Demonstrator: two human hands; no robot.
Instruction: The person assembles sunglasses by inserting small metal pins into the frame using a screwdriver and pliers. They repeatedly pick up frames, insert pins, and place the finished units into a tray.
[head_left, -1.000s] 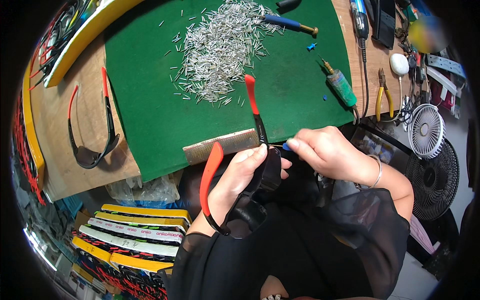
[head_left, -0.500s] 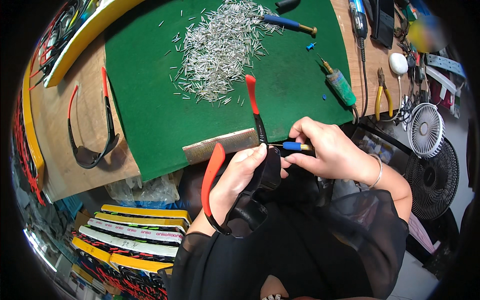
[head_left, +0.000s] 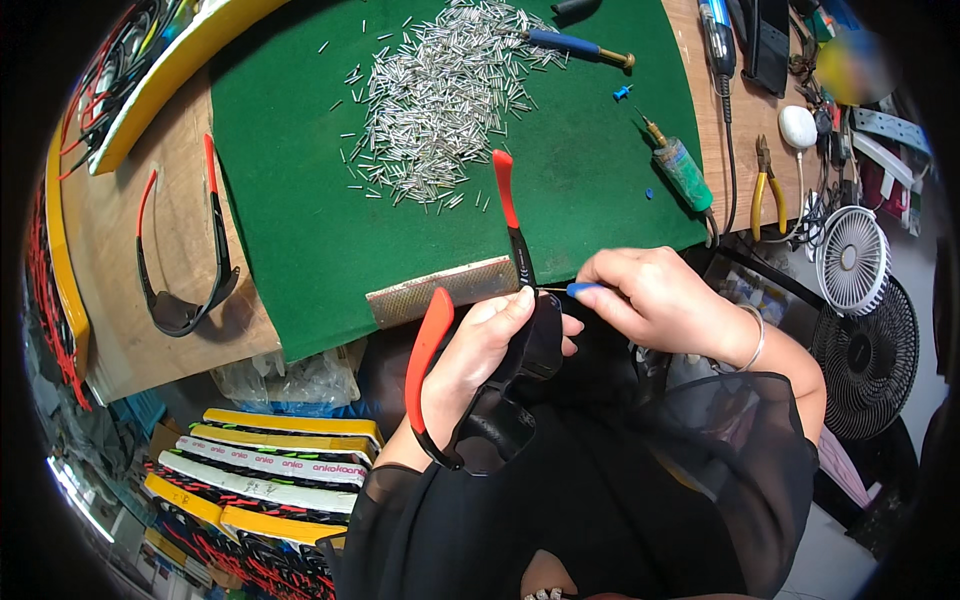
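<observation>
My left hand [head_left: 478, 338] is closed round a pair of black sunglasses [head_left: 496, 420] with red temple tips, its thumb near one hinge. One temple points away from me over the green mat, and the other stands up beside my left wrist. In my right hand [head_left: 650, 295] is a small blue-handled screwdriver [head_left: 580, 288], pinched by the fingers, which hide much of the handle. Its thin shaft reaches the hinge by my left thumb. Against the mat's near edge, just beyond my left hand, lies a worn metal strip [head_left: 440, 290].
A heap of small silver pins [head_left: 430, 110] covers the mat [head_left: 590, 160]. Another pair of sunglasses [head_left: 185, 300] rests at left. Toward the right are a green-handled tool [head_left: 682, 172], yellow-handled pliers [head_left: 766, 190] and a white fan [head_left: 850, 260]. Stacked trays [head_left: 280, 440] hold glasses at lower left.
My right fingers have shifted along the screwdriver and now cover more of its blue handle. The sunglasses and my left hand have hardly moved.
</observation>
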